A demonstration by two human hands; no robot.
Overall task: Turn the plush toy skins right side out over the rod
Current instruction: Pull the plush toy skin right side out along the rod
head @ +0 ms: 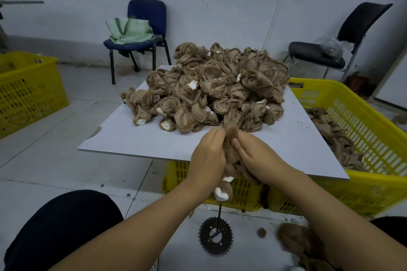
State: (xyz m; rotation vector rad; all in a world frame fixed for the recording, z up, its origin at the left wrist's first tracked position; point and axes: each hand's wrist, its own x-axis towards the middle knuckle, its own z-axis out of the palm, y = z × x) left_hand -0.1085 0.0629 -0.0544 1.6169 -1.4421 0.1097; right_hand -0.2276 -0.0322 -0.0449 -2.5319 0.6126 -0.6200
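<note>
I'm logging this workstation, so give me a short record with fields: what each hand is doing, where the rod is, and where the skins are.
left hand: grips the plush skin
right hand: grips the same skin from the other side
rod: upright below the skin, standing on a toothed metal disc on the floor
unturned skins: heaped on the white board
yellow crate: right of the board, holding more brown skins

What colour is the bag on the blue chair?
Pale green bag, with darker green handles; the head view shows it.
</note>
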